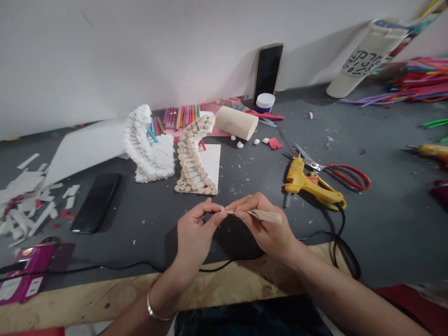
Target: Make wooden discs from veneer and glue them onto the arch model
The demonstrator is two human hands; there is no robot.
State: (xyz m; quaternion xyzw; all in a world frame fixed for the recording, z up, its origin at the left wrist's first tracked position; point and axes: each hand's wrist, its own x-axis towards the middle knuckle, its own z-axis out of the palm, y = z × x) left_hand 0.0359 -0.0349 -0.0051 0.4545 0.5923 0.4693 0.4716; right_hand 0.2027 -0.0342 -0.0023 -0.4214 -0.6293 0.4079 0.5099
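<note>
Both my hands meet over the near part of the grey table (pixel 385 224), pinching a narrow beige paper strip (pixel 261 215). My left hand (pixel 194 233) grips the strip's rolled end between thumb and fingers. My right hand (pixel 266 224) holds the flat tail, which sticks out to the right. Just beyond them stand a curved shape of beige paper rolls (pixel 194 156) and a matching white one (pixel 149 147).
A yellow glue gun (pixel 310 184) and red-handled scissors (pixel 336 170) lie to the right, the gun's black cord (pixel 343 247) looping near my right wrist. A black phone (pixel 95 201) and white paper scraps (pixel 28 200) lie left. Coloured pens (pixel 180 116), a beige roll (pixel 236 122) and a second phone (pixel 268 70) sit by the wall.
</note>
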